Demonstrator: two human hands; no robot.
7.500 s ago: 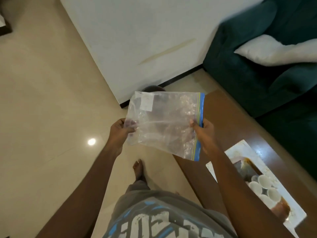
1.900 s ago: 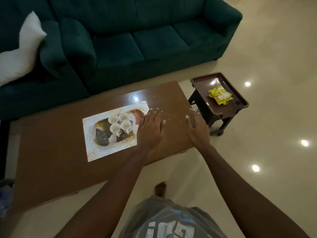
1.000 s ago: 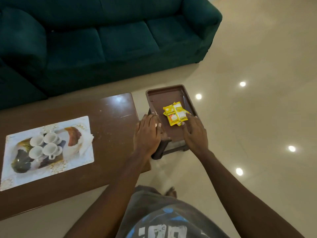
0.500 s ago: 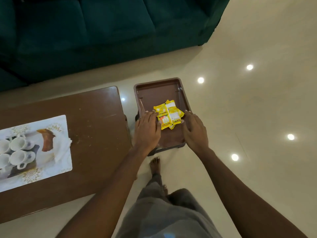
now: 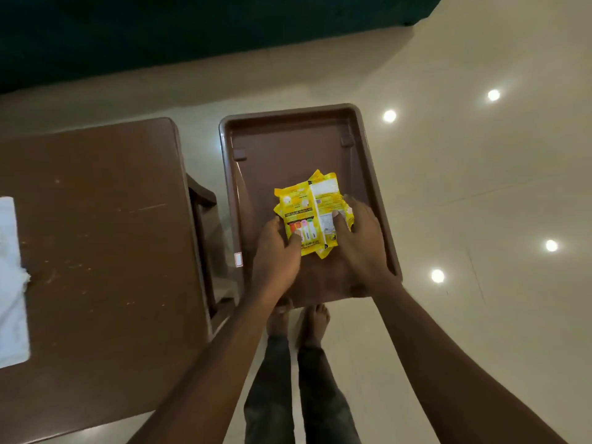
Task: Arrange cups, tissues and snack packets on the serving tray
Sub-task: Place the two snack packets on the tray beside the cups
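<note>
Both hands pinch a small stack of yellow packets (image 5: 307, 206): left hand (image 5: 272, 251) on its left edge, right hand (image 5: 362, 245) on its right, thumbs on top, seemingly to gather and lift them together. They lie in the recessed top of a brown stool (image 5: 288, 123), which holds nothing else. Just beside it stands a table (image 5: 96, 219). A white edge (image 5: 9, 315) at the table's far left is probably the serving tray, well apart.

head view, looking steeply down, close
</note>
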